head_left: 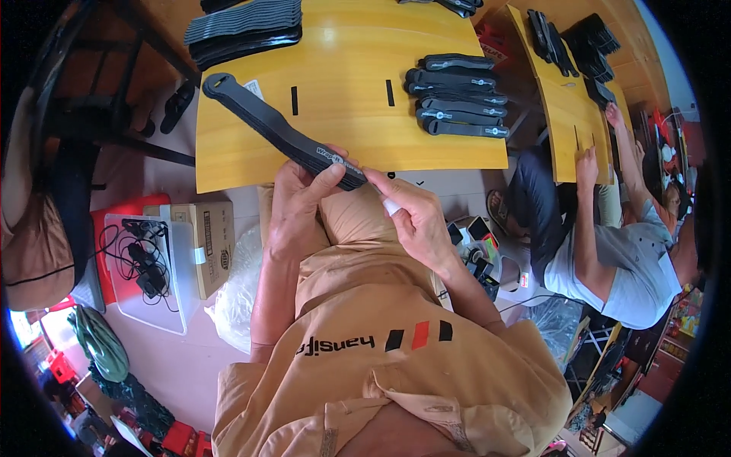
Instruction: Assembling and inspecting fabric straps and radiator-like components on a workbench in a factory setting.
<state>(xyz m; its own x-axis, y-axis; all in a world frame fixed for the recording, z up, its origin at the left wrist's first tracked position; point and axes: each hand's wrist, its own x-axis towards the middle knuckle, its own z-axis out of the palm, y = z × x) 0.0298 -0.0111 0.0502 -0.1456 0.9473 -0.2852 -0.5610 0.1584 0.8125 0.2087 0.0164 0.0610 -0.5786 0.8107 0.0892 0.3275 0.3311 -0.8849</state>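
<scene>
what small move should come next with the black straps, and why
Probably even up the near end of the strap bundle with the right hand: its fingertips are at that end, the bundle's stacked edges show, and the left hand grips it close by.

Stacked black straps (277, 131), held aslant, rounded end upper left

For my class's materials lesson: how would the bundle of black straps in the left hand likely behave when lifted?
The bundle of black straps probably bends only a little, since it runs nearly straight beyond the left hand. It seems fairly light: that hand grips it near one end. Its flat shape makes rolling unlikely.
</scene>
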